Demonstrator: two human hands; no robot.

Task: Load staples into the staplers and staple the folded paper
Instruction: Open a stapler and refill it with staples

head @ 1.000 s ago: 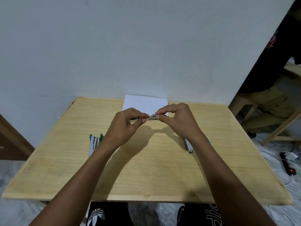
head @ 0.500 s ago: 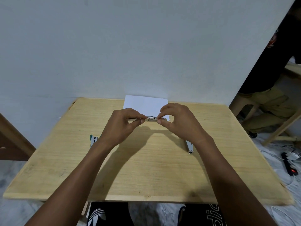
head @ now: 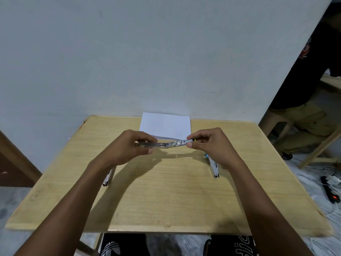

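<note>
A small metal stapler (head: pixel 170 144), swung open flat, hangs above the middle of the wooden table (head: pixel 166 200). My left hand (head: pixel 129 146) pinches its left half and my right hand (head: pixel 212 143) pinches its right end, which has a yellow tip. Folded white paper (head: pixel 165 124) lies at the table's far edge against the wall. A second stapler (head: pixel 108 177) lies left, partly hidden under my left forearm. A third stapler (head: pixel 213 166) with a blue end lies right, beside my right wrist.
A pale wall stands right behind the table. Another person (head: pixel 304 108) sits at the far right by a wooden frame. A power strip with a red light (head: pixel 331 191) and cables lie on the floor to the right.
My hands have moved apart and the stapler between them has opened out longer. Both hands sit slightly lower than before.
</note>
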